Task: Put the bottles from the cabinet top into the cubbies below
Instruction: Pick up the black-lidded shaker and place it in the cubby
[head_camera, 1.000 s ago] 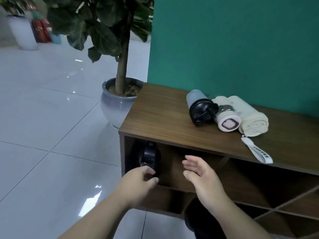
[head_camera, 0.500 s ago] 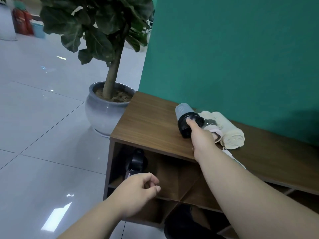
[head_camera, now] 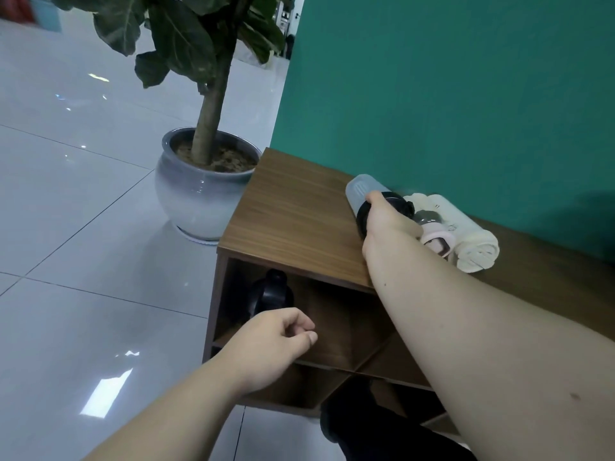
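Item: grey bottle (head_camera: 361, 189), lying on cabinet top (head_camera: 293, 221); your right hand (head_camera: 386, 221) gripped its black cap end. Your left hand (head_camera: 273, 344) hung loosely curled, empty, before the cubby (head_camera: 339, 314) housing a black bottle (head_camera: 271, 292).

Right hand (head_camera: 387, 224) gripping (outstretched), left hand (head_camera: 273, 344) relaxed

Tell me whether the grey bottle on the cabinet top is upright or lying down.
Lying down: the grey bottle runs lengthwise along the cabinet top, and the right hand grips it at its black cap.
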Tool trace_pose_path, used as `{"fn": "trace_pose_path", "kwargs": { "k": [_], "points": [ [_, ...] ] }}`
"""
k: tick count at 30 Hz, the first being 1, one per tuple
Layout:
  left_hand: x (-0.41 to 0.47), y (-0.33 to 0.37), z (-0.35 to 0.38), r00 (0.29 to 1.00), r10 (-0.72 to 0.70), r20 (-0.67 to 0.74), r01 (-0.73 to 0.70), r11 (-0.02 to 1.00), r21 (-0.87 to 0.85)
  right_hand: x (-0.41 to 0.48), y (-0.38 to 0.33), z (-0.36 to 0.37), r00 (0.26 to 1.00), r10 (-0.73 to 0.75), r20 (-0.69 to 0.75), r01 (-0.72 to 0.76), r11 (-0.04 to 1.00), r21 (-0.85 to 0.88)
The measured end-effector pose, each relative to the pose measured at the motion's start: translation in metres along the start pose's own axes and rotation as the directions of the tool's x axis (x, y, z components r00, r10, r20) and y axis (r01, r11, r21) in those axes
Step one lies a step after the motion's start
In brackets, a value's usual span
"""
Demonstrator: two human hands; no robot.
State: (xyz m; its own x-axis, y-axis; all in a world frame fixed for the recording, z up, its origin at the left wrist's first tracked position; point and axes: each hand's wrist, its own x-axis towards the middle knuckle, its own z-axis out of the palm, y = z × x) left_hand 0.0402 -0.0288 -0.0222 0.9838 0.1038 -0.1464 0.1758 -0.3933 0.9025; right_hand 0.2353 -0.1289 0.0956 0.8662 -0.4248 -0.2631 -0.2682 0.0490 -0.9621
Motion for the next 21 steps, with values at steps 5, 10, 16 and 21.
{"fn": "trace_pose_path", "kwargs": {
  "k": [5,10,16,21],
  "points": [
    [-0.005,-0.002,-0.001,1.0,0.006,-0.011,-0.006,1.0,0.004,-0.052,-0.007,-0.047,0.951,-0.267,0.153,0.282,0.956,-0.083],
    [-0.007,-0.009,-0.005,0.998,-0.03,-0.047,0.027,0.998,-0.059,-0.079,-0.006,-0.124,0.797,-0.429,0.424,0.464,0.886,0.025],
    [-0.005,-0.023,0.001,0.984,-0.018,0.179,0.021,1.0,-0.011,-0.077,0.027,-0.204,0.685,-0.316,0.657,0.595,0.763,-0.254],
    [0.002,-0.024,0.035,0.923,-0.059,0.381,0.022,0.995,0.1,-0.059,0.082,-0.199,0.721,-0.173,0.671,0.623,0.587,-0.517]
  ]
}}
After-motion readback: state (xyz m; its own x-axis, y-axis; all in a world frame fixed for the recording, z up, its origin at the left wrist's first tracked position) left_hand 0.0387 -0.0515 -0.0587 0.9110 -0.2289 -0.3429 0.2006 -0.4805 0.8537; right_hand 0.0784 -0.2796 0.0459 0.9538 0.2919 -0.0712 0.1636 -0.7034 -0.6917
